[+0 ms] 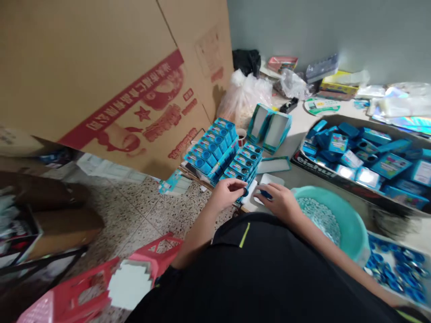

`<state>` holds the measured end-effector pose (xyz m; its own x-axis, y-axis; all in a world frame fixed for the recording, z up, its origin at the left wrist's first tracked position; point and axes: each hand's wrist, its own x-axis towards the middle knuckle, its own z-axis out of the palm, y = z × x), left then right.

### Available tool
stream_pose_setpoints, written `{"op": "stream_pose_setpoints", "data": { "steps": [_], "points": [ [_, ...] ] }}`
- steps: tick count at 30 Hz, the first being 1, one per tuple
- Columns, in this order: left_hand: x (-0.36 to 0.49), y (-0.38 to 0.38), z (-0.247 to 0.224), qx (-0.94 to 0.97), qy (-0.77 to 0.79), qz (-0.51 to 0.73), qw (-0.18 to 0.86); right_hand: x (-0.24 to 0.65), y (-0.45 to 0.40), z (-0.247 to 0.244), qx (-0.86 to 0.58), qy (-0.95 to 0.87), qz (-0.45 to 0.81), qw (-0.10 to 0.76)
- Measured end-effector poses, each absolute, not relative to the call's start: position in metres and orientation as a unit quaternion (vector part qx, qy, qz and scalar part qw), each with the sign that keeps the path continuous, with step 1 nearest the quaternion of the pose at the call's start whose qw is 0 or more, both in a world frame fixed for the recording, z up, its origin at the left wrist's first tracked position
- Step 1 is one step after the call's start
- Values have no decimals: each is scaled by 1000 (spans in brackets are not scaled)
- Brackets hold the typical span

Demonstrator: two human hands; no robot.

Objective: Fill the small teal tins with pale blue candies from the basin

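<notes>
My left hand (228, 194) is closed in a pinch on a small dark round piece (245, 192). A short gap to the right, my right hand (279, 200) curls its fingers round a small dark blue piece (266, 194), partly hidden by them. Beneath both hands lies a white tray-like piece (271, 179) at the table edge. Just beyond my left hand stand rows of small blue boxes with dark round openings (243, 161). Another block of blue boxes (212, 146) adjoins them at the left.
A turquoise basin (359, 224) of small whitish pieces sits right of my right arm, beside a tray of blue rings (397, 269). Behind it is a carton (323, 172) of blue boxes. A large cardboard box (134, 80) rises at left; a red plastic stool (84, 287) stands below.
</notes>
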<state>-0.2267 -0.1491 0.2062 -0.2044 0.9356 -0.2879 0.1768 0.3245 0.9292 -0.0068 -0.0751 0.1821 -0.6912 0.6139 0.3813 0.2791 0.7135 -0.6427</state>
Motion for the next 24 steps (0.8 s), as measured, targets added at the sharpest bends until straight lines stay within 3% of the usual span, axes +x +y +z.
{"op": "stream_pose_setpoints", "data": {
  "steps": [3, 5, 8, 15, 24],
  "points": [
    [-234, -138, 213, 505, 735, 334, 305, 2, -81, 173, -291, -856, 283, 320],
    [-240, -127, 217, 557, 756, 224, 259, 7, -83, 163, -293, -853, 277, 332],
    [-245, -112, 224, 581, 760, 97, 274, 10, -82, 148, -269, -860, 275, 337],
    [-236, -89, 248, 579, 762, -63, 281, 17, -82, 144, -291, -859, 274, 319],
    [-234, -72, 258, 569, 754, -128, 302, 15, -84, 158, -252, -864, 300, 316]
  ]
}}
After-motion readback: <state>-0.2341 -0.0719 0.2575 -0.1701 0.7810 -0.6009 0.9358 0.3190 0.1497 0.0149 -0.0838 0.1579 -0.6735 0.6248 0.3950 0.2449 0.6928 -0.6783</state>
